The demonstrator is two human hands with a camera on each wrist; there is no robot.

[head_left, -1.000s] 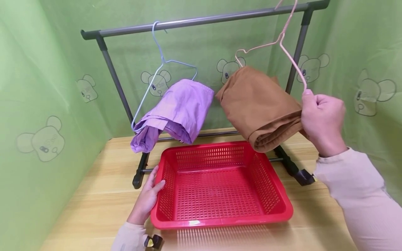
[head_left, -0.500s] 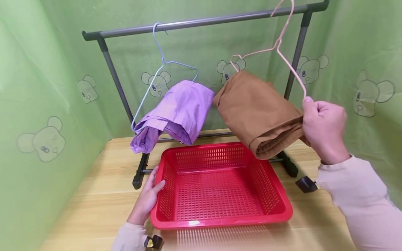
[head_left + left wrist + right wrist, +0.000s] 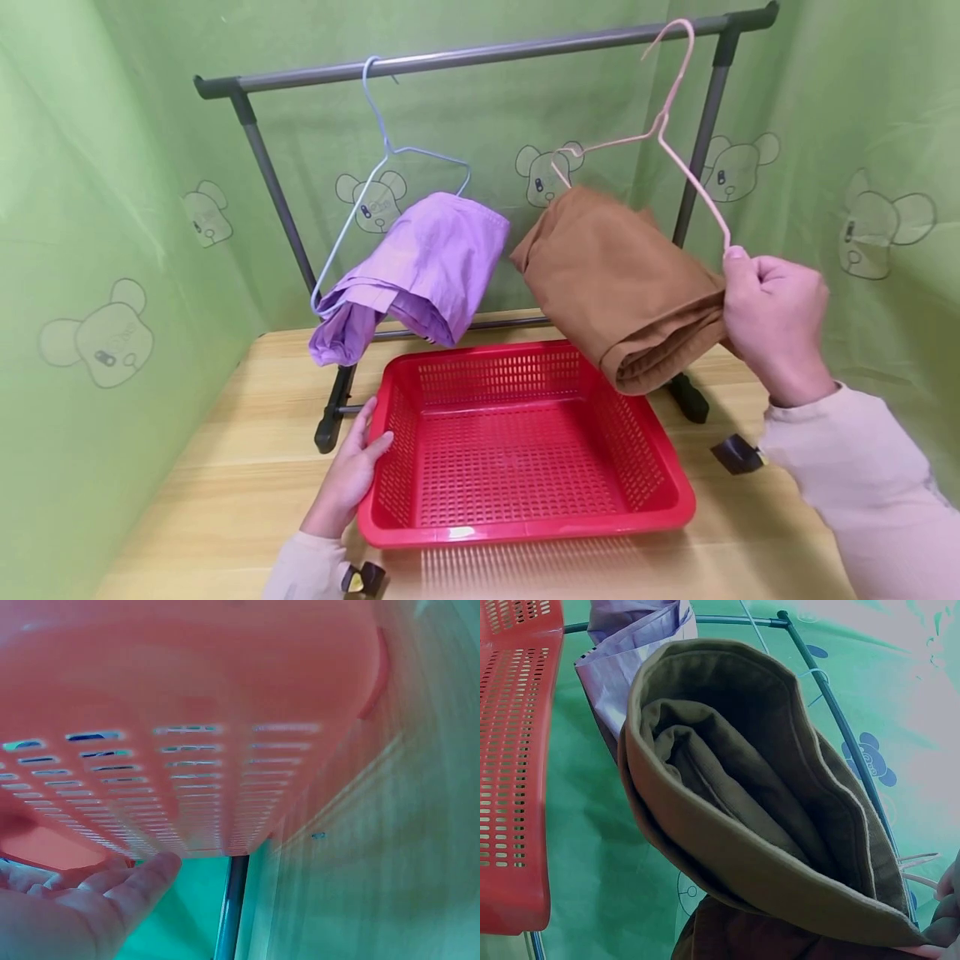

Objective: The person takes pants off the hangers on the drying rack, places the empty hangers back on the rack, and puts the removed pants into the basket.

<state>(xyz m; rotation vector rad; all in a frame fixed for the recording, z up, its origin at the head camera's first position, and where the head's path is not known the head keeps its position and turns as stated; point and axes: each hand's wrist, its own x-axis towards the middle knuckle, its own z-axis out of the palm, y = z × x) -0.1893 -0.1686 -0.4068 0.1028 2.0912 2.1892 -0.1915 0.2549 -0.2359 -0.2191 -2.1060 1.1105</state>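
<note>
My right hand (image 3: 776, 321) grips the lower right corner of a pink hanger (image 3: 693, 179). Over that hanger hangs a folded brown garment (image 3: 615, 275) that looks like trousers, its rolled layers facing the camera in the right wrist view. The pink hook overlaps the rail in the head view; it appears to be in front of it. With the thumb over the rim and fingers along the outer wall, my left hand (image 3: 352, 467) holds the left side of a red basket (image 3: 525, 529). From the left wrist, the fingers (image 3: 142, 889) show beside the slotted wall.
A grey rack (image 3: 465, 57) stands behind the basket. From its rail a blue hanger (image 3: 352, 212) holds a folded purple garment (image 3: 438, 250). The wooden table (image 3: 217, 492) lies between green curtains (image 3: 67, 200) at the sides and back.
My right hand has lowered the pink hanger and brown garment, and the hook has come into full view at rail height. The left hand and basket have stayed in place.
</note>
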